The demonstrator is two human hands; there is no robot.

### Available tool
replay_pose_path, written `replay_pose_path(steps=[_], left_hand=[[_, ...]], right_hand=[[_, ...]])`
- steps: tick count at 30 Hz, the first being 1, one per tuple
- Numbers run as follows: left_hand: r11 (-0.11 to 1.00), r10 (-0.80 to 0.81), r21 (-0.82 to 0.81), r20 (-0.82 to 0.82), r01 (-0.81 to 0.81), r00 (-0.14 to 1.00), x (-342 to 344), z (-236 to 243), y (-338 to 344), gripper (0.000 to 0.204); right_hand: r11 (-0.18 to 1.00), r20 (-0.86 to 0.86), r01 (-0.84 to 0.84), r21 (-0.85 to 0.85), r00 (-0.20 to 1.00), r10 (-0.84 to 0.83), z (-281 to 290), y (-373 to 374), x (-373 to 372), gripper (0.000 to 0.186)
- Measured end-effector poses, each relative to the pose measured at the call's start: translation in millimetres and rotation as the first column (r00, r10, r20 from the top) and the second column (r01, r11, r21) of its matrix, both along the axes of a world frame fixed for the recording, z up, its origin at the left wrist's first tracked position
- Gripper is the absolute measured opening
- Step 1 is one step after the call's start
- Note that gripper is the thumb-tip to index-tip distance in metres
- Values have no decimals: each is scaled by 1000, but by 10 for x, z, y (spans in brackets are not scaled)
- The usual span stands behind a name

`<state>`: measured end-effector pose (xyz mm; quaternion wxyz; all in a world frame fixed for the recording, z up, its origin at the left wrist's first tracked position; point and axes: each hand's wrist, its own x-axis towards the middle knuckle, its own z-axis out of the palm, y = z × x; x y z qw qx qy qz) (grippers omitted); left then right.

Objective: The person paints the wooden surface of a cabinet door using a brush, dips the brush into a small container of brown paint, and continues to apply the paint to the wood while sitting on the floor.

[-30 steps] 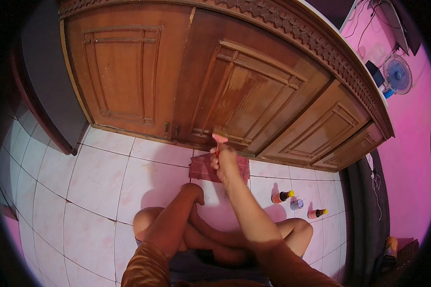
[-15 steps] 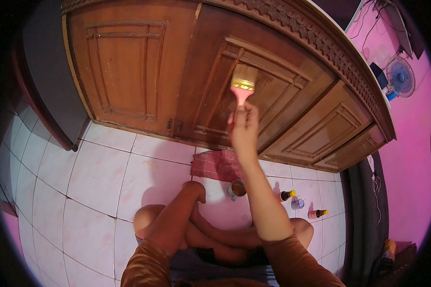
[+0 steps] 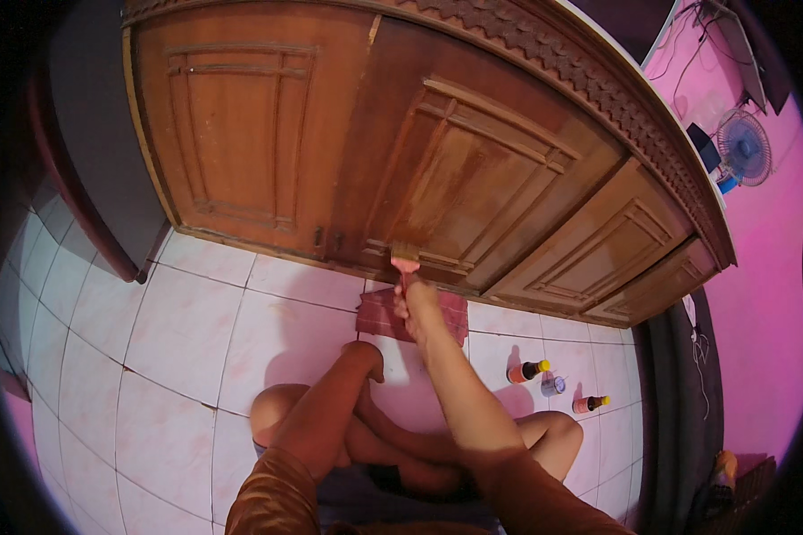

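Right hand (image 3: 417, 301) gripped around the handle of a paintbrush (image 3: 405, 260), bristles against the lower rail of the wooden cabinet door (image 3: 473, 192). Left hand (image 3: 366, 355) rests on the raised knee; whether clenched or loose cannot be told. A reddish cloth (image 3: 382, 314) lies on the white tiled floor (image 3: 187, 330) under the brush hand. Two small bottles (image 3: 526, 371) and a small tin (image 3: 553, 385) stand further right on the tiles.

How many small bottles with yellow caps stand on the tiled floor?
2. One bottle stands on the floor right of the red cloth, beside a small tin. The other bottle stands further right, near the person's knee. More may be hidden.
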<state>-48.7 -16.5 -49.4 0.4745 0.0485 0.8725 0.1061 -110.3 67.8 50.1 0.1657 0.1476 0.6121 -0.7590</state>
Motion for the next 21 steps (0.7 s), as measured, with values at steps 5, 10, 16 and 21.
replay_pose_path(steps=[5, 10, 16, 21], left_hand=[[1000, 2, -3, 6, -2, 1000, -30, -77, 17, 56], [1000, -12, -20, 55, 13, 998, -47, -145, -5, 56], [1000, -25, -5, 30, 25, 999, -31, -115, -1, 55], [1000, -2, 8, 75, 1, 997, -80, -157, 0, 54]], right_hand=[[997, -227, -65, -30, 972, 57, 1183, -26, -128, 21], [1000, -491, -10, 8, 871, 13, 1710, -112, 142, 22], [940, -659, 175, 293, 749, 66, 727, -63, -289, 25], [888, -461, 146, 436, 884, 81, -524, 59, -363, 20]])
